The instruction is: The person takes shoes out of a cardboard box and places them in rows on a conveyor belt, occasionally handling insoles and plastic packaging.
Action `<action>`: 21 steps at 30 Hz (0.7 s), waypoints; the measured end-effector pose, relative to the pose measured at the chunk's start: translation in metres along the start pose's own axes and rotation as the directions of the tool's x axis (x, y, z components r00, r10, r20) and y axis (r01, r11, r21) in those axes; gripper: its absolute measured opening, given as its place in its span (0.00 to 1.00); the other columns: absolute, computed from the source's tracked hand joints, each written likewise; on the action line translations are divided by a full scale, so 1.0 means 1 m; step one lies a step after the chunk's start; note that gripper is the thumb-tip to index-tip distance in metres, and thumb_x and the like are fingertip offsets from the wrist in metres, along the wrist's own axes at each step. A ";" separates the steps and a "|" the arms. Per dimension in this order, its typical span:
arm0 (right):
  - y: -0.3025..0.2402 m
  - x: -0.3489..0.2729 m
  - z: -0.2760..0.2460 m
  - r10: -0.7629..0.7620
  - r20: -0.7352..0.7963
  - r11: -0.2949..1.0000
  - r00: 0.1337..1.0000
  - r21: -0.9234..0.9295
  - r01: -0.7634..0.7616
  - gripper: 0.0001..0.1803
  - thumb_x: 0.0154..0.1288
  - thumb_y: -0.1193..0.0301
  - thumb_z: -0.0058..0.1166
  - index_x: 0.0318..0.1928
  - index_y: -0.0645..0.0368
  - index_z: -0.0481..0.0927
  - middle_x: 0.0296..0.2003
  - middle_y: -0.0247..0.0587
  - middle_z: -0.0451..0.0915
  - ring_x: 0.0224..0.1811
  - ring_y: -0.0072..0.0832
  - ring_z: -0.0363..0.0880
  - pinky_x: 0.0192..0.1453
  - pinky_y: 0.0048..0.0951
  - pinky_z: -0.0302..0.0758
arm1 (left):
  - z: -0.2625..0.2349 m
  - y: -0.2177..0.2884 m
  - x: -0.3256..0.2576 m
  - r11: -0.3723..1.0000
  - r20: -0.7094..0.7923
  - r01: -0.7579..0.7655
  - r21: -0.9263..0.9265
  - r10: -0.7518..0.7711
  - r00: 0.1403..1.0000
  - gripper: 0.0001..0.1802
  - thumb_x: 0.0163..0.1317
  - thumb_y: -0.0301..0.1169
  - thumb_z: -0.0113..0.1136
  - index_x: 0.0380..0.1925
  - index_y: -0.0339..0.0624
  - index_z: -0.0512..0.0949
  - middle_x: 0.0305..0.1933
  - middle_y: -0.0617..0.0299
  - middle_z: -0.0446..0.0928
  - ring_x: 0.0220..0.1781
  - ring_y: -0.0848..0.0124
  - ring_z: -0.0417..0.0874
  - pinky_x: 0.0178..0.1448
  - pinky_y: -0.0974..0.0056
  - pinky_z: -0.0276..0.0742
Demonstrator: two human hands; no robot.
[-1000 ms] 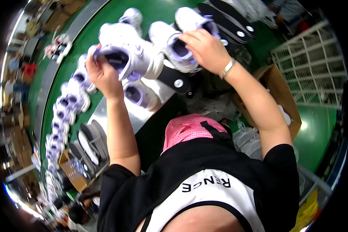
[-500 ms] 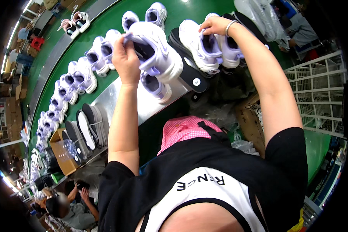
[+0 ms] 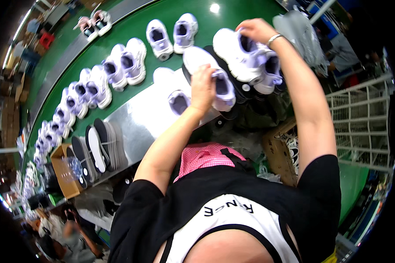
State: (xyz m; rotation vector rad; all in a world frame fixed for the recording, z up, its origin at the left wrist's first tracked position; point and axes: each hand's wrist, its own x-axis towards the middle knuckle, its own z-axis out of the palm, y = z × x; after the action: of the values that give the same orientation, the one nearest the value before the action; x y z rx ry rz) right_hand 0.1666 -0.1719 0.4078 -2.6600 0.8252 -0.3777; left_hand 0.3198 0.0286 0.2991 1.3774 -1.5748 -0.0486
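Note:
A white and lavender sneaker point(image 3: 224, 90) lies against dark soles at the table's right end, and my left hand point(image 3: 202, 87) is closed on its collar. To its right, my right hand point(image 3: 255, 30) pinches the upper edge of another white and lavender sneaker point(image 3: 232, 51), which leans over to one side. Close beside that one rests a further matching sneaker point(image 3: 270, 72), partly hidden. On the metal table point(image 3: 138, 127), left of my left wrist, sits one more sneaker point(image 3: 178, 101), partly covered by my hand.
A curved row of paired sneakers point(image 3: 134, 61) runs along the green surface point(image 3: 224, 15) to the far left. Bundled soles point(image 3: 105, 147) and a cardboard box point(image 3: 72, 189) stand at the left. A white wire rack point(image 3: 360, 122) is at the right. People sit at lower left.
My left hand has moved right and lowered its sneaker onto the dark soles. The sneaker at my right hand has shifted slightly right and tilted. The view has also shifted a little.

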 end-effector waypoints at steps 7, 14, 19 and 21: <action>-0.153 0.003 -0.073 -0.192 -0.304 0.934 0.933 0.235 0.268 0.13 0.49 0.70 0.49 0.36 0.61 0.73 0.35 0.45 0.75 0.36 0.30 0.74 0.41 0.28 0.69 | -0.069 0.024 -0.005 0.909 -0.277 0.217 -0.355 -0.324 0.905 0.20 0.49 0.23 0.42 0.46 0.35 0.62 0.53 0.49 0.60 0.51 0.59 0.62 0.55 0.61 0.58; -0.254 0.025 0.126 -0.343 -0.281 0.927 0.896 0.053 0.371 0.03 0.40 0.72 0.45 0.21 0.56 0.71 0.21 0.44 0.72 0.26 0.36 0.72 0.27 0.33 0.69 | -0.172 -0.012 -0.064 0.487 -0.202 0.238 -0.841 -0.689 0.696 0.32 0.60 0.48 0.32 0.56 0.36 0.47 0.56 0.52 0.57 0.57 0.60 0.59 0.60 0.56 0.52; -0.260 -0.032 0.196 -0.316 0.078 0.942 0.946 -0.096 0.322 0.08 0.45 0.68 0.46 0.29 0.52 0.74 0.31 0.34 0.72 0.36 0.30 0.70 0.35 0.29 0.67 | -0.134 -0.014 -0.129 0.348 0.156 0.740 -0.576 -0.842 0.517 0.29 0.60 0.52 0.30 0.55 0.46 0.55 0.56 0.57 0.58 0.57 0.65 0.60 0.59 0.61 0.56; -0.263 -0.059 0.184 -0.353 -0.134 0.934 0.926 -0.112 0.340 0.11 0.45 0.67 0.46 0.33 0.53 0.70 0.30 0.34 0.69 0.36 0.30 0.68 0.35 0.29 0.64 | -0.132 -0.007 -0.136 0.226 0.218 0.632 -0.741 -0.809 0.546 0.34 0.58 0.50 0.40 0.58 0.45 0.45 0.57 0.54 0.54 0.57 0.62 0.60 0.55 0.58 0.61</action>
State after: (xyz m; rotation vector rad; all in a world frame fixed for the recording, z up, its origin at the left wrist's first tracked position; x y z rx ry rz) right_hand 0.3128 0.1094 0.3326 -2.8890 0.4114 -0.6522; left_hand 0.3937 0.2018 0.2752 1.2086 -0.4010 -1.0234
